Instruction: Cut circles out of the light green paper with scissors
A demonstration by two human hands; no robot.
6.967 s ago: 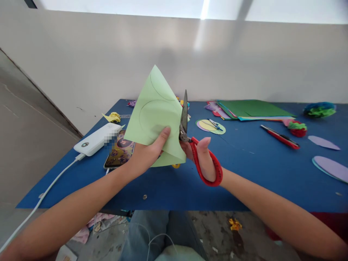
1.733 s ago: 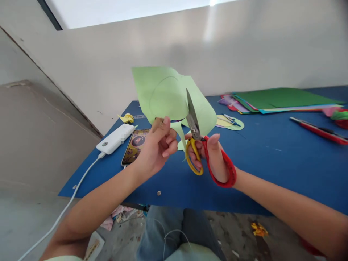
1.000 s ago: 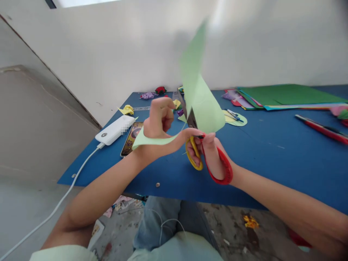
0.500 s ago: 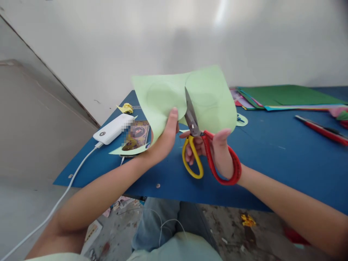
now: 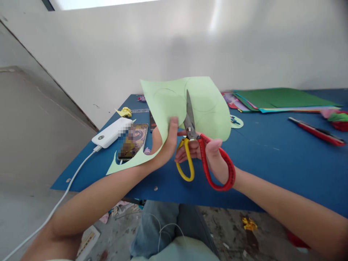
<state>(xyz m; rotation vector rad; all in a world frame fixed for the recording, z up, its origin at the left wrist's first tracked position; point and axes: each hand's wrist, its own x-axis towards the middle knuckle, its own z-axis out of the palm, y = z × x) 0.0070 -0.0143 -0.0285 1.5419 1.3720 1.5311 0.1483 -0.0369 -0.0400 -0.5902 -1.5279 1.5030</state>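
Light green paper with pencilled circles is held up above the blue table. My left hand grips its lower edge, thumb on the near face, with its other fingers mostly behind the sheet. A cut strip of the same paper curls down over my left wrist. My right hand holds scissors with one red and one yellow handle, thumb through the red loop and fingers by the yellow one. The blades point upward, parted a little, against the paper between two drawn circles.
On the blue table, a white power bank with a cable lies left beside a phone. Crumpled yellow paper is behind them. Coloured sheets, a red cutter knife and a green paper piece lie right.
The paper has tilted and shifted slightly, and its cut strip hangs lower over my left forearm. The scissors have moved a little left and down in view. My head view has shifted slightly too.
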